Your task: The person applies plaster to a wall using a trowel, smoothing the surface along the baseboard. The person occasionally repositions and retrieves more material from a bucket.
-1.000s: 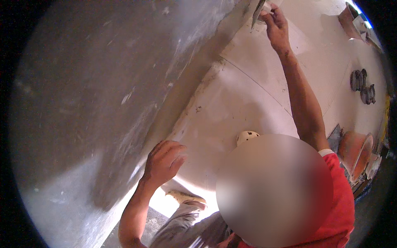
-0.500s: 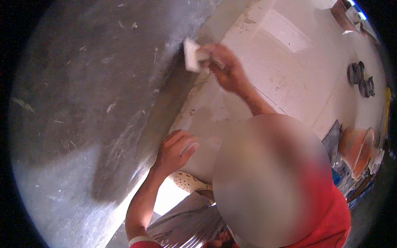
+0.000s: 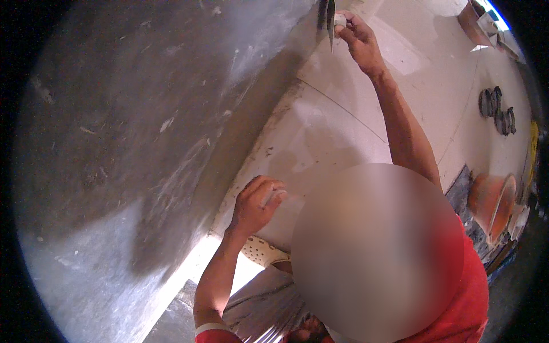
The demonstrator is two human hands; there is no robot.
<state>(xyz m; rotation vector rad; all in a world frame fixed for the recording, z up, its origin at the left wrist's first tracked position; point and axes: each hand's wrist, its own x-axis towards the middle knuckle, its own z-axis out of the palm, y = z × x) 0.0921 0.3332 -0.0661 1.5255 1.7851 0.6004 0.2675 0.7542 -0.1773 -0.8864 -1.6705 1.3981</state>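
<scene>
Grey wall (image 3: 131, 108), pale floor (image 3: 437, 77), trowel (image 3: 331, 27) up top

Left hand (image 3: 253, 207) curls nearest; whether it holds anything, I cannot tell. Beyond, the right hand (image 3: 361, 44) clamps the trowel's handle (image 3: 340, 22) beside the wall: probably light, stiff, best held there.

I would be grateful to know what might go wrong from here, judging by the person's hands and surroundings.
The trowel in the right hand could gouge the gray wall if its thin edge tilts. With the right arm outstretched, control may suffer. The bare left hand, seemingly near the wall, might get scraped.
</scene>
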